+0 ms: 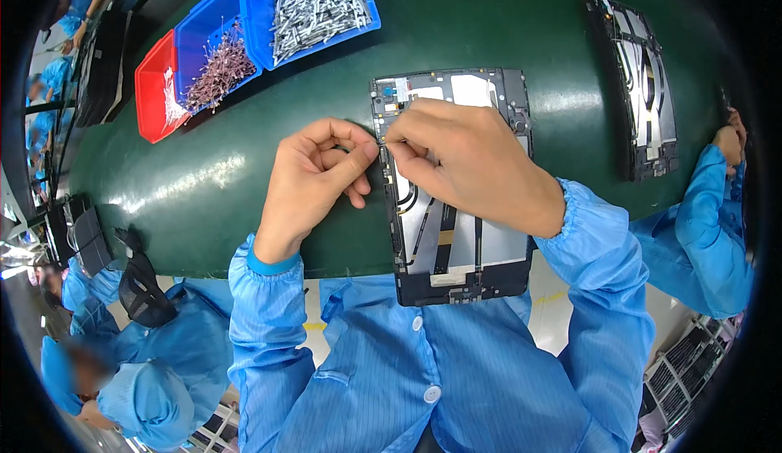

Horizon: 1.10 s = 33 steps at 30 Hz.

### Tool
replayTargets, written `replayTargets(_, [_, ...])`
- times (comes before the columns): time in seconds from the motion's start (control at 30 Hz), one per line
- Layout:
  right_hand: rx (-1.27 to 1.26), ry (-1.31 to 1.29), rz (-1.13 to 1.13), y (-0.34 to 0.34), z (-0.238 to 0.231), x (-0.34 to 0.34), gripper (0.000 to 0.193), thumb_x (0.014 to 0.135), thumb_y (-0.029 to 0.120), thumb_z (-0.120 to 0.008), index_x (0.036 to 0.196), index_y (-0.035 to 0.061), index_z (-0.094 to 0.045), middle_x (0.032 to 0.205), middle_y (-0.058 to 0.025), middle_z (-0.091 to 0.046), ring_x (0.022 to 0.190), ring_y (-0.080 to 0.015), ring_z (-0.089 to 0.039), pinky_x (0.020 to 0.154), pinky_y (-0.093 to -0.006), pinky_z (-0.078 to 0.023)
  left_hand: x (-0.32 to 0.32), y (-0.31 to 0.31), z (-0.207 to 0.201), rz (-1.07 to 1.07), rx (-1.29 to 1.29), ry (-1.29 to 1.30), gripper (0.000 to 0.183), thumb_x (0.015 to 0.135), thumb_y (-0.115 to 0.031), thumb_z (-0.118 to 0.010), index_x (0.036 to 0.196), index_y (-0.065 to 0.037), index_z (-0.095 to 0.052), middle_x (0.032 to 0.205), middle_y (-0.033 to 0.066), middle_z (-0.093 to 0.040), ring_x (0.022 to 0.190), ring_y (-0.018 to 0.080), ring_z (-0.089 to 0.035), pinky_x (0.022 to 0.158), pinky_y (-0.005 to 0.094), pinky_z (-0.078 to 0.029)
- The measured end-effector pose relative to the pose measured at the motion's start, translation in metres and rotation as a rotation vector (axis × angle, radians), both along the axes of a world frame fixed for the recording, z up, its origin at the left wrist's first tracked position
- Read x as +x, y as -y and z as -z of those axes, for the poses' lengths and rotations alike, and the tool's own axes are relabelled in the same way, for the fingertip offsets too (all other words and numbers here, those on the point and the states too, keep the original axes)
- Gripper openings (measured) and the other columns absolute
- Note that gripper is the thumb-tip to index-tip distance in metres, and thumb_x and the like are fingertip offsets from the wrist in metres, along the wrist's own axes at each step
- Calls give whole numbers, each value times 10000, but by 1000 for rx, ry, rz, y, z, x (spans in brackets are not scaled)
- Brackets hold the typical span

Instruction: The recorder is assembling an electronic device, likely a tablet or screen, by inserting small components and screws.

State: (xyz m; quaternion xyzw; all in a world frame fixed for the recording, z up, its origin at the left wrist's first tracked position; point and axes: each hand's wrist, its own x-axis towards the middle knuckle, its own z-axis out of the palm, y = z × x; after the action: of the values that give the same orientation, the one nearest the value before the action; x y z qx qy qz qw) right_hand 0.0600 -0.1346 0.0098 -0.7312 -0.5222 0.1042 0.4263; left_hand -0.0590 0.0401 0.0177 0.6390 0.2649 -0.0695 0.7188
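Note:
In front of me an opened tablet (pixel 505 249) lies on the green table, its black frame, silvery inner plates and dark flat cables exposed. My left hand (pixel 318 172) is at its upper left edge, thumb and forefinger pinched together. Over the upper part of the tablet, my right hand (pixel 468 147) pinches at the same edge, its fingertips close to the left ones. Whatever sits between the fingertips is too small to name. The right hand covers part of the tablet's inside.
At the upper left stand a red bin (pixel 152 119) with small white parts, a blue bin (pixel 186 33) with pinkish wired pieces and another blue bin (pixel 258 13) with silvery strips. A second opened tablet (pixel 639 86) lies to the right. Co-workers in blue sit on both sides.

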Motion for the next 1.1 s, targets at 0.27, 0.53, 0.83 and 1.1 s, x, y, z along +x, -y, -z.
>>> replayTargets(0.27, [12, -14, -3, 1, 3, 0, 110, 830, 124, -645, 817, 27, -595, 779, -110, -600, 687, -322, -634, 575, -420, -505, 2, 1, 2, 0, 28, -5, 130, 919, -63, -691, 974, 39, -631, 730, 57, -658, 578, 92, -624, 494, 221, -520])
replayTargets(0.53, [34, -21, 8, 0, 3, -1, 103, 830, 119, -630, 799, 27, -595, 765, -110, -608, 677, -321, -636, 575, -424, -508, 3, 2, 2, -19, 40, -24, 108, 912, -51, -681, 943, 35, -623, 735, 70, -668, 599, 108, -652, 527, 226, -551])
replayTargets(0.83, [14, -41, 0, 1, 3, -1, 96, 826, 112, -639, 792, 28, -607, 767, -107, -622, 671, -305, -646, 578, -410, -519, 3, 6, 2, -58, 39, -30, 97, 901, -30, -667, 934, 44, -614, 766, 88, -675, 617, 122, -669, 539, 231, -570])
replayTargets(1.1, [50, -107, 33, 2, 0, -2, 71, 775, 76, -652, 783, 28, -600, 761, -119, -589, 660, -313, -621, 580, -405, -506, 6, 8, -3, -72, 47, -65, 93, 890, -16, -658, 931, 54, -613, 771, 102, -669, 625, 133, -677, 546, 244, -583])
